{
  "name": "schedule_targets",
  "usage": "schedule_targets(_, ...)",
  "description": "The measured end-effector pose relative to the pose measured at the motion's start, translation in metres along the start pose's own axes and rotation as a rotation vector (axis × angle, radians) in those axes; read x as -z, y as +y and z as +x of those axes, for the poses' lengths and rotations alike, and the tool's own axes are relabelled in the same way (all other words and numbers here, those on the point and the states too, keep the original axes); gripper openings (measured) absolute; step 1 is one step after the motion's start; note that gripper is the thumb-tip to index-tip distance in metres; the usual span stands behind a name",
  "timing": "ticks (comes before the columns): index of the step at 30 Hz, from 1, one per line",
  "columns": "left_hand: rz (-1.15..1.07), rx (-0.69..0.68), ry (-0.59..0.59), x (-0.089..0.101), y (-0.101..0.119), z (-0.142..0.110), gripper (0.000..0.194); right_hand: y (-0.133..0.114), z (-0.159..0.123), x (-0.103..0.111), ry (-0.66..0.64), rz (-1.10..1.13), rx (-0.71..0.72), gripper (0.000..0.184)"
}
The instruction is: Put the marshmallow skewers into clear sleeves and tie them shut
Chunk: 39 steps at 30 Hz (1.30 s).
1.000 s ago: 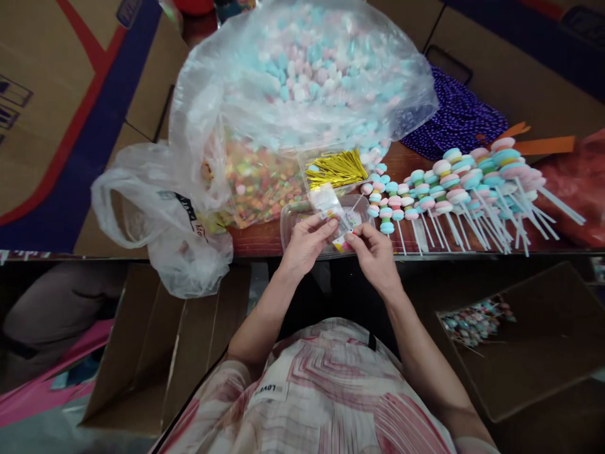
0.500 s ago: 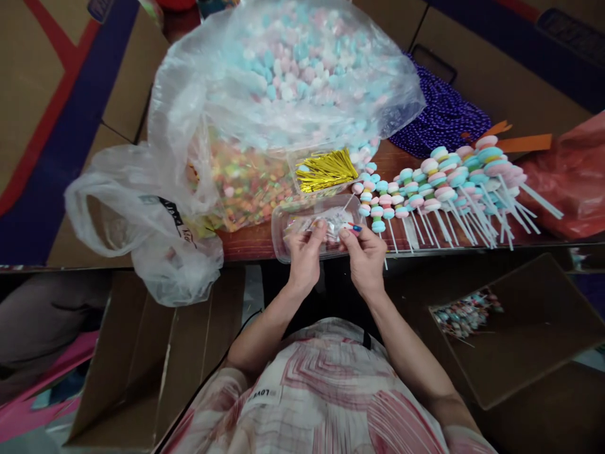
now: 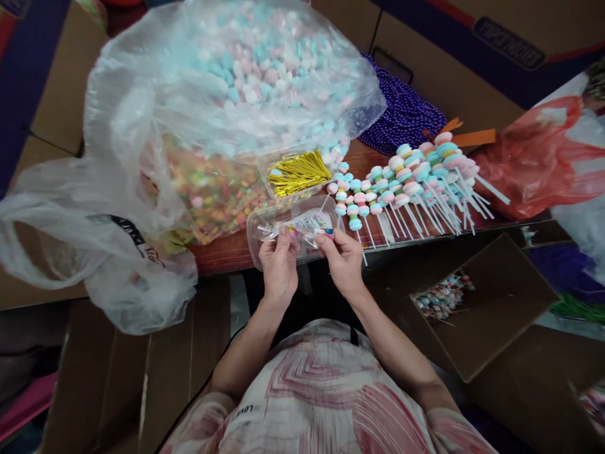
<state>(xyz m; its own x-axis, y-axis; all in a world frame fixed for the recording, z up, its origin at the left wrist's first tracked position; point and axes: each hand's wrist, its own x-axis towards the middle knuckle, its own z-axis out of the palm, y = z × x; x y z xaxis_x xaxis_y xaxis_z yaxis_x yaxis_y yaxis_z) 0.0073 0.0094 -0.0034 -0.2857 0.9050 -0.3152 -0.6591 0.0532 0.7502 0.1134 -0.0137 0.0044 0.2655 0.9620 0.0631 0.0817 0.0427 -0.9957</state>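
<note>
My left hand (image 3: 280,265) pinches one side of a small crinkled see-through wrapper (image 3: 302,237), thumb on top. Opposite it, my right hand (image 3: 341,260) grips the other side between thumb and finger. A bit of blue and red shows at the right fingertips; I cannot make out what it is. Both hands are over a shallow clear plastic tub (image 3: 255,217) at the table's front edge, with printed wrappers (image 3: 314,221) in it. Just behind stands a box of gold twist ties (image 3: 300,173). To the right lie several candy skewers (image 3: 401,176) on white sticks.
A large bag of pastel candies (image 3: 265,75) and a bag of orange-yellow candies (image 3: 222,189) fill the back left. A white plastic bag (image 3: 142,284) hangs over the edge. Purple cord (image 3: 401,107), a red bag (image 3: 529,164) and an open carton (image 3: 501,315) are at right.
The view has shifted to the right, so things on the table appear farther left. My hands have drawn slightly apart, with the wrapper stretched between them.
</note>
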Motion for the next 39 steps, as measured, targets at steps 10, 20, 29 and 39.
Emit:
schedule_targets(10, 0.045, -0.062, 0.007, 0.002, 0.002, 0.000, 0.043, 0.006, -0.002, 0.007, 0.042, -0.073, 0.064, 0.052)
schedule_targets(20, 0.072, -0.047, -0.034, 0.000, 0.001, 0.005, 0.042, 0.004, -0.001, 0.014, 0.057, -0.113, 0.110, 0.048)
schedule_targets(29, 0.101, -0.116, 0.002, -0.010, -0.004, 0.013, 0.045, 0.014, -0.005, 0.016, 0.071, -0.169, 0.125, 0.054)
schedule_targets(39, 0.053, 0.132, -0.064, -0.018, -0.011, 0.007, 0.042, 0.007, 0.012, 0.036, 0.159, -0.225, 0.183, 0.053)
